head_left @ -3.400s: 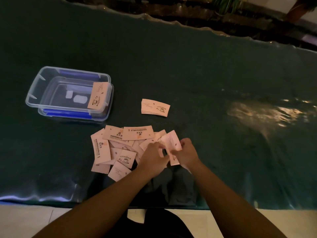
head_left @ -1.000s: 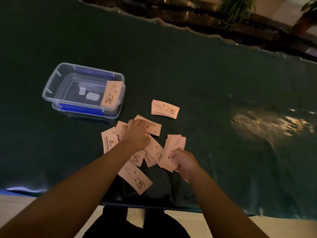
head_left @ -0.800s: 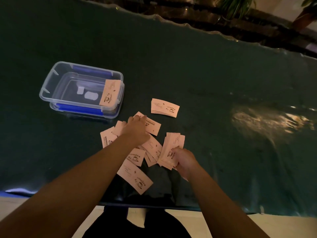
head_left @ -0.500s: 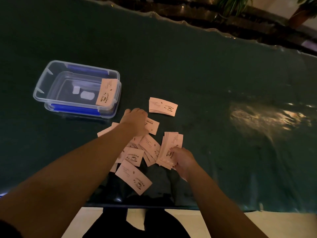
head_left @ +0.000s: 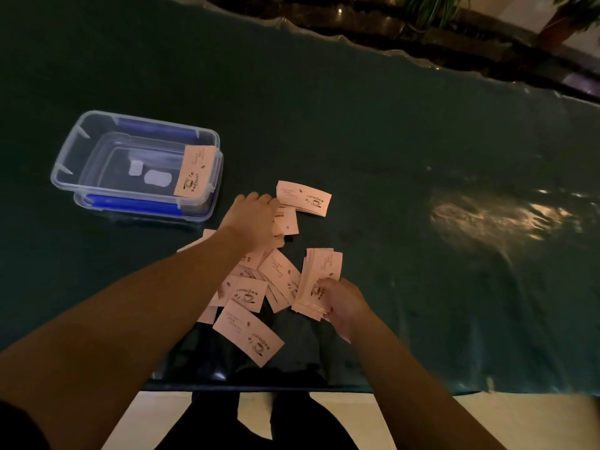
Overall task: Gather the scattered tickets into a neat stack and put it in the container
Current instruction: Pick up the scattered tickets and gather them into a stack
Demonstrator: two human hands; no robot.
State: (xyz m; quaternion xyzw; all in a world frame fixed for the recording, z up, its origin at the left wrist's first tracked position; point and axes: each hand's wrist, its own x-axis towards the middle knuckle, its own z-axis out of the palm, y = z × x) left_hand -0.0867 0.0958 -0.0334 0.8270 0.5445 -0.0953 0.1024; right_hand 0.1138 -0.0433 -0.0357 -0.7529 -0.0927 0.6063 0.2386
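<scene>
Pale pink coffee tickets lie scattered (head_left: pixel 250 295) on a dark green table. My right hand (head_left: pixel 339 302) grips a gathered stack of tickets (head_left: pixel 319 277) by its near end. My left hand (head_left: pixel 255 220) lies flat, fingers down, on a loose ticket (head_left: pixel 287 220) at the far side of the pile. A small neat stack (head_left: pixel 303 198) rests just beyond that hand. One long ticket (head_left: pixel 248 336) lies nearest me. A clear plastic container (head_left: pixel 78 147) with blue clips stands at the left, with one ticket (head_left: pixel 194 170) leaning inside its right end.
The table's near edge (head_left: pixel 292 384) runs just below the pile, with pale floor and my dark trousers beneath. A light glare patch (head_left: pixel 496 219) shines on the cloth to the right. Potted plants (head_left: pixel 431 8) stand beyond the far edge.
My left hand has reached forward from the pile's centre to its far side, pressing on a loose ticket near the small stack. My right hand keeps holding the gathered stack.
</scene>
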